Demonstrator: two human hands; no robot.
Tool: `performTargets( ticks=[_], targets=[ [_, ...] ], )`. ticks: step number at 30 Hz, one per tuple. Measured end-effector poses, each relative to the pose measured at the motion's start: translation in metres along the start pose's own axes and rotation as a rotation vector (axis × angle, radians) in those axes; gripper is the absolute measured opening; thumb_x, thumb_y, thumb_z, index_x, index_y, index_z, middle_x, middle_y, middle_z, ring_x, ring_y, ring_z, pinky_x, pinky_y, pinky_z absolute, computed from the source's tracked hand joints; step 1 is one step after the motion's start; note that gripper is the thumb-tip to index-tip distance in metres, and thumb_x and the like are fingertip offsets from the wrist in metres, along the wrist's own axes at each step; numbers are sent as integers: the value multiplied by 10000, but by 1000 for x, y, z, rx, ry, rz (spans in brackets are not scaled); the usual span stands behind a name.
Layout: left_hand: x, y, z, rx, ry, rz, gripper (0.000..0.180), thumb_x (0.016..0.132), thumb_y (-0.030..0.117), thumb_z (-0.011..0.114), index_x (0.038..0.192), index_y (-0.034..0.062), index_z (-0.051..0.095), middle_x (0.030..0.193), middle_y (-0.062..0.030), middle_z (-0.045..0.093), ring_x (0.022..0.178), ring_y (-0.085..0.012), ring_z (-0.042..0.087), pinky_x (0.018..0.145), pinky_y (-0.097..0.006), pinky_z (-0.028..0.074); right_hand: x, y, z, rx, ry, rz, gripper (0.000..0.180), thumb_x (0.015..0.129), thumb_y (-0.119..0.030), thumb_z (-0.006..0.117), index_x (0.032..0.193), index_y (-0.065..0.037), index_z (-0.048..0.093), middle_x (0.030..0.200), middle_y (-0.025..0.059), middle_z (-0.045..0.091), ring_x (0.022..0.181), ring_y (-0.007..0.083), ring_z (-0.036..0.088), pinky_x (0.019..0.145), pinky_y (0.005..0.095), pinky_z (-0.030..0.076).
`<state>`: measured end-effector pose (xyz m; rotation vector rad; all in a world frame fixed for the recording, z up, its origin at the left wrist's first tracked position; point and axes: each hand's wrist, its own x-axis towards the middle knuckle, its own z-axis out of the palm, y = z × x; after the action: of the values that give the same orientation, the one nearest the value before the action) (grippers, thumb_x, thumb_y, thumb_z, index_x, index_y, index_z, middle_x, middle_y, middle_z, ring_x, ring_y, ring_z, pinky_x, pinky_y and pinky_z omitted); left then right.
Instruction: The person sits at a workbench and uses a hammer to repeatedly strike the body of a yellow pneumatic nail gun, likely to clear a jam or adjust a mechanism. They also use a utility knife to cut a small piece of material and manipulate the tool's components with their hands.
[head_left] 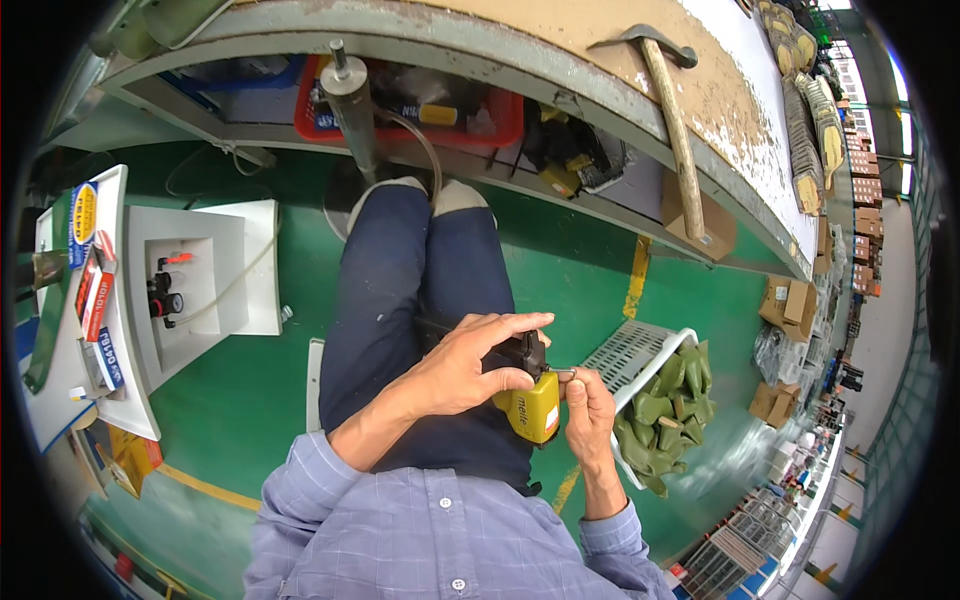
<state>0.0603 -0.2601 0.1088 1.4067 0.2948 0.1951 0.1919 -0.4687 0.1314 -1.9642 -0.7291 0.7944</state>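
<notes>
A yellow and black hand tool (pixel 530 400), like a pneumatic stapler, rests over my lap. My left hand (pixel 470 365) wraps over its black top and grips it. My right hand (pixel 588 410) pinches a small metal part at the tool's right end, fingers closed on it. My legs in dark blue trousers (pixel 415 300) stretch out toward the bench above.
A white basket (pixel 640 360) of green shaped pieces (pixel 670 410) stands at my right. A worn workbench (pixel 620 60) with a hammer (pixel 675 120) curves overhead; a red crate (pixel 410 105) sits beneath it. A white machine stand (pixel 190 290) is at left on the green floor.
</notes>
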Motion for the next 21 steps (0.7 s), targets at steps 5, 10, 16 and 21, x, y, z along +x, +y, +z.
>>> performTargets(
  ticks=[5, 10, 16, 21],
  targets=[
    [-2, -1, 7, 53, -4, 39, 698, 821, 214, 803, 1450, 144, 510, 1234, -51, 676, 1175, -274, 572, 1049, -403, 396, -8, -9, -14, -78, -79, 37, 218, 1047, -166, 523, 1104, 3, 648, 868, 80, 644, 722, 191, 595, 681, 317, 482],
    [-1, -1, 8, 48, -25, 33, 706, 815, 231, 810, 1447, 138, 509, 1219, -80, 677, 1155, -279, 583, 1040, -397, 398, 2, -10, -17, -243, -182, -132, 194, 1040, -145, 530, 1106, 0, 639, 862, 85, 646, 728, 203, 587, 663, 332, 473],
    [5, -2, -3, 133, -134, -33, 679, 820, 256, 806, 1423, 116, 527, 1205, -103, 671, 1103, -278, 591, 1024, -410, 400, -3, -11, -14, 133, -42, 10, 207, 1057, -195, 527, 1105, -4, 590, 779, 23, 557, 682, 96, 483, 620, 275, 421],
    [17, -6, -15, 275, -233, 91, 649, 748, 344, 854, 1313, 116, 631, 1045, -50, 681, 973, -247, 624, 891, -358, 447, -4, -25, -14, -22, -16, 13, 263, 1071, -276, 508, 1130, -23, 549, 714, -29, 444, 628, 56, 386, 564, 236, 331]
  ],
)
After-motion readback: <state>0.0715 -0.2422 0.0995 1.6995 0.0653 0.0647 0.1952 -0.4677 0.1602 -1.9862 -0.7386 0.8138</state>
